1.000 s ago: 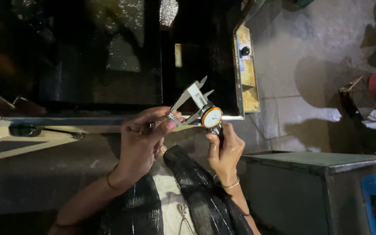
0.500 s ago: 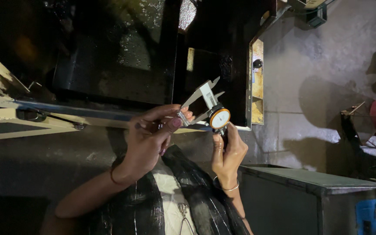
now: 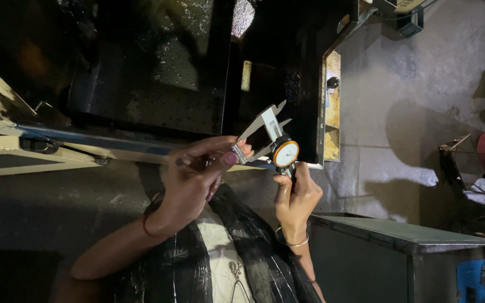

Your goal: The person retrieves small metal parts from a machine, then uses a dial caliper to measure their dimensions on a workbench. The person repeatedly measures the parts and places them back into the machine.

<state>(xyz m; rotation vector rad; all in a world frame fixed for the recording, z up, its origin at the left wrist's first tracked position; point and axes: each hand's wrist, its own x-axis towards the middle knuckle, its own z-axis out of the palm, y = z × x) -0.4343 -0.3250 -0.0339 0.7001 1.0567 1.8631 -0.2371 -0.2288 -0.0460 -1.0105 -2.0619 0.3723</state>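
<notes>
Steel dial caliper [image 3: 270, 140] slants from your left hand [image 3: 197, 174], pinching its beam end, up-right past your right hand [image 3: 296, 193], gripping under the dial.

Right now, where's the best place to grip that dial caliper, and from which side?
Probably as it is held: right hand under the dial caliper, thumb by the round dial, left hand pinching the beam end. Come from below, since the jaws point up and away and should stay free.
</notes>
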